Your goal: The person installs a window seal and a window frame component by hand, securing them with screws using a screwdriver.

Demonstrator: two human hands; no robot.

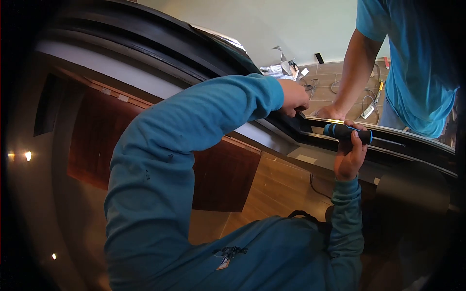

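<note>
My right hand (350, 157) is wrapped round the black and blue handle of a screwdriver (335, 131). Its thin shaft points to the right along the black window or door frame (417, 154). Over the corner of this frame, my left hand (294, 98) has its fingers curled down toward the frame edge. Whatever those fingertips pinch, if anything, is hidden. Close by, on the far side of the frame, another person's hand (332, 112) rests at the edge.
The other person, in a blue shirt (412, 72), stands beyond the frame. Behind it, a white power strip (368, 111) with cables and scattered wrappings (284, 70) lie on the tiled floor. Dark red panels (225, 179) and wood flooring (276, 186) are on my side.
</note>
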